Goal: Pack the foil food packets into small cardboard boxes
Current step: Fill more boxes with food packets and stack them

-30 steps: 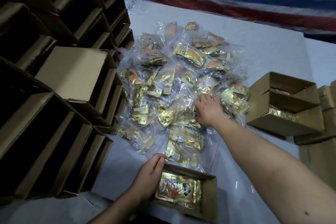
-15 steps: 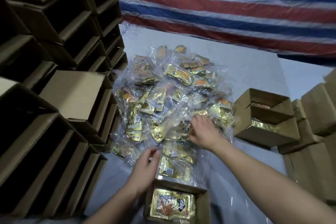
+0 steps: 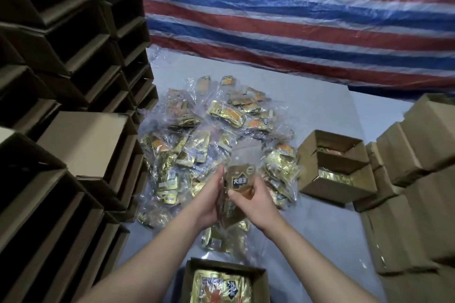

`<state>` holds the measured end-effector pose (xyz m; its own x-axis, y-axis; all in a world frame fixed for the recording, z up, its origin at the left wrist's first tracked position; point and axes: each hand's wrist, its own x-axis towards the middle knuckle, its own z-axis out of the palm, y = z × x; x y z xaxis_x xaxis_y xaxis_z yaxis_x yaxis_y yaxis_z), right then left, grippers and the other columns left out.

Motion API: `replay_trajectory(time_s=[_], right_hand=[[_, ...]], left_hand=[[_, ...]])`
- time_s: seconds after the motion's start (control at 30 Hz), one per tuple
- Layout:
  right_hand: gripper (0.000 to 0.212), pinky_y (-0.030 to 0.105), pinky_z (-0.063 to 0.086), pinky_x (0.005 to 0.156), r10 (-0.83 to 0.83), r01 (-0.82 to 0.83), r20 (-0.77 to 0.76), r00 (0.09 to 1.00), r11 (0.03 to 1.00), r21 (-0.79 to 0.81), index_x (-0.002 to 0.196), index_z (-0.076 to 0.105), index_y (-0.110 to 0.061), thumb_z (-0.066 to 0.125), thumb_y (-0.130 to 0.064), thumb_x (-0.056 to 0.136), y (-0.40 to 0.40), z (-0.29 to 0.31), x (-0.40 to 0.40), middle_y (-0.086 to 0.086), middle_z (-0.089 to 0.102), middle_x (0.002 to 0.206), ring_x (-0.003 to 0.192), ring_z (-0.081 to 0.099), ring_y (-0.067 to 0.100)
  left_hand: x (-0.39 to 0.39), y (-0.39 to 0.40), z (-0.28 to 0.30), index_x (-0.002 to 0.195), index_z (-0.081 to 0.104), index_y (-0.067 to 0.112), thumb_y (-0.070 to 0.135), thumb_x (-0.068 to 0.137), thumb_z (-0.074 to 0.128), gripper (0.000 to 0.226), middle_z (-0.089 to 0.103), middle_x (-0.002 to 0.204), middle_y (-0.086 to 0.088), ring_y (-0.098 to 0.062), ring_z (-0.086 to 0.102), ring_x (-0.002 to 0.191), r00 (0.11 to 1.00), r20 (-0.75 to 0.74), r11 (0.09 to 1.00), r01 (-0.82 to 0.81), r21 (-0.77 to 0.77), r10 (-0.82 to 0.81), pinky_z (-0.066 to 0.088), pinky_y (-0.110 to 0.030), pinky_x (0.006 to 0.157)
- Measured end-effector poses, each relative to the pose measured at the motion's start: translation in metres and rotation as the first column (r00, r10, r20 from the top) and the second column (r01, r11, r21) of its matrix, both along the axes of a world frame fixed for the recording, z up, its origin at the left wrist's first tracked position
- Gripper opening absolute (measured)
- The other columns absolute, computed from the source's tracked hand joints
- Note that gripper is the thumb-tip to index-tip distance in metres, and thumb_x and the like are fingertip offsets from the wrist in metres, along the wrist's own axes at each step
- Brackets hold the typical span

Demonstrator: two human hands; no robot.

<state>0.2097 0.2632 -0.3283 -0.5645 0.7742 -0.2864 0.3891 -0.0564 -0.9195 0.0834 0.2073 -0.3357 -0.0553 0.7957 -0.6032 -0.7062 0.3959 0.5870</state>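
A heap of gold foil food packets [image 3: 211, 135] in clear plastic lies on the pale sheet. Above its near edge both my hands hold one foil packet [image 3: 240, 181] upright. My left hand [image 3: 209, 198] grips its left side and my right hand [image 3: 256, 204] pinches its lower right, thumb across the front. At the bottom edge an open small cardboard box [image 3: 261, 278] holds a gold packet [image 3: 220, 288] lying flat.
Tall stacks of empty open boxes [image 3: 61, 81] fill the left side. Two open boxes with packets [image 3: 337, 167] sit at the right, beside stacked closed boxes [image 3: 413, 192]. A red, white and blue striped tarp [image 3: 295, 19] hangs behind.
My right hand lifted a packet out of the heap. My left hand left the near box's rim and joined it on the packet. The camera tilted upward.
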Motion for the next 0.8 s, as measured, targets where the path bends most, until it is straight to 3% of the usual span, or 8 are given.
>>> replay_trajectory(time_s=[0.1, 0.17, 0.3, 0.4, 0.5, 0.6, 0.7, 0.8], right_hand=[[0.041, 0.015, 0.044, 0.075, -0.12, 0.12, -0.002, 0.993, 0.993, -0.016, 0.114, 0.044, -0.041, 0.073, -0.043, 0.085, -0.011, -0.007, 0.008, -0.018, 0.051, 0.118, 0.101, 0.053, -0.005], [0.047, 0.013, 0.046, 0.071, -0.176, 0.167, -0.043, 0.983, 0.971, -0.172, 0.121, 0.039, -0.044, 0.071, -0.043, 0.087, -0.02, -0.009, 0.012, -0.03, 0.05, 0.112, 0.094, 0.054, -0.01], [0.087, 0.038, 0.057, 0.093, -0.151, 0.104, -0.099, 0.984, 0.921, -0.376, 0.135, 0.045, -0.033, 0.079, -0.058, 0.058, -0.031, -0.015, 0.021, -0.01, 0.067, 0.12, 0.107, 0.067, 0.012], [0.091, 0.02, 0.057, 0.079, -0.1, 0.078, -0.056, 0.993, 0.948, -0.309, 0.125, 0.05, -0.033, 0.083, -0.063, 0.046, -0.032, -0.014, 0.034, -0.014, 0.071, 0.11, 0.098, 0.069, 0.001], [0.072, 0.029, 0.058, 0.079, -0.06, 0.066, 0.035, 0.998, 0.967, -0.246, 0.116, 0.055, -0.035, 0.081, -0.057, 0.053, -0.035, -0.02, 0.05, -0.012, 0.073, 0.102, 0.091, 0.07, 0.003], [0.066, 0.038, 0.058, 0.082, -0.03, 0.033, 0.017, 0.999, 0.962, -0.271, 0.113, 0.057, -0.032, 0.081, -0.053, 0.055, -0.04, -0.023, 0.065, -0.007, 0.073, 0.1, 0.094, 0.07, 0.012], [0.069, 0.022, 0.052, 0.08, 0.039, -0.038, -0.002, 0.999, 0.951, -0.306, 0.119, 0.054, -0.032, 0.084, -0.045, 0.058, -0.042, -0.022, 0.076, -0.01, 0.073, 0.101, 0.097, 0.069, 0.007], [0.059, 0.023, 0.053, 0.082, 0.143, -0.13, 0.014, 0.99, 0.935, -0.33, 0.121, 0.05, -0.03, 0.084, -0.022, 0.074, -0.043, -0.019, 0.08, -0.002, 0.069, 0.112, 0.1, 0.069, 0.009]], left_hand=[[0.015, -0.005, 0.002, 0.116, 0.071, 0.013, 0.066, 0.095, 0.032, 0.069, 0.068, 0.119, -0.018, -0.033, 0.066, 0.11, 0.998, -0.009, 0.997, -0.07, 0.024, 0.07, 0.055, -0.043, 0.087], [0.027, -0.009, 0.001, 0.112, 0.074, 0.02, 0.063, 0.097, 0.027, 0.066, 0.069, 0.119, -0.015, -0.03, 0.066, 0.112, 0.996, -0.047, 0.995, -0.077, 0.058, 0.08, 0.055, -0.041, 0.088], [0.047, -0.027, 0.006, 0.121, 0.063, 0.033, 0.058, 0.099, 0.017, 0.056, 0.072, 0.113, 0.012, -0.002, 0.064, 0.11, 0.955, -0.293, 0.992, 0.075, 0.104, -0.041, 0.051, -0.015, 0.083], [0.044, -0.038, 0.008, 0.114, 0.055, 0.041, 0.051, 0.102, 0.01, 0.047, 0.067, 0.101, 0.034, 0.02, 0.058, 0.099, 0.911, -0.372, 0.965, 0.237, 0.114, -0.18, 0.043, 0.001, 0.076], [0.033, -0.056, 0.008, 0.122, 0.05, 0.048, 0.061, 0.095, 0.013, 0.048, 0.055, 0.119, 0.038, 0.024, 0.046, 0.111, 0.787, -0.527, 0.913, 0.405, 0.05, -0.32, 0.035, 0.0, 0.093], [0.017, -0.079, -0.004, 0.143, 0.044, 0.036, 0.058, 0.099, 0.028, 0.052, 0.042, 0.147, 0.019, 0.002, 0.036, 0.137, 0.553, -0.709, 0.851, 0.508, -0.13, -0.438, 0.027, -0.023, 0.116], [-0.002, -0.112, -0.03, 0.137, 0.048, 0.04, 0.058, 0.093, 0.05, 0.048, 0.043, 0.138, 0.023, 0.004, 0.038, 0.129, 0.286, -0.776, 0.737, 0.599, -0.314, -0.563, 0.031, -0.02, 0.105], [-0.009, -0.136, -0.054, 0.132, 0.054, 0.038, 0.065, 0.083, 0.058, 0.056, 0.047, 0.132, 0.024, 0.005, 0.044, 0.123, 0.191, -0.748, 0.656, 0.644, -0.393, -0.636, 0.035, -0.018, 0.105]])
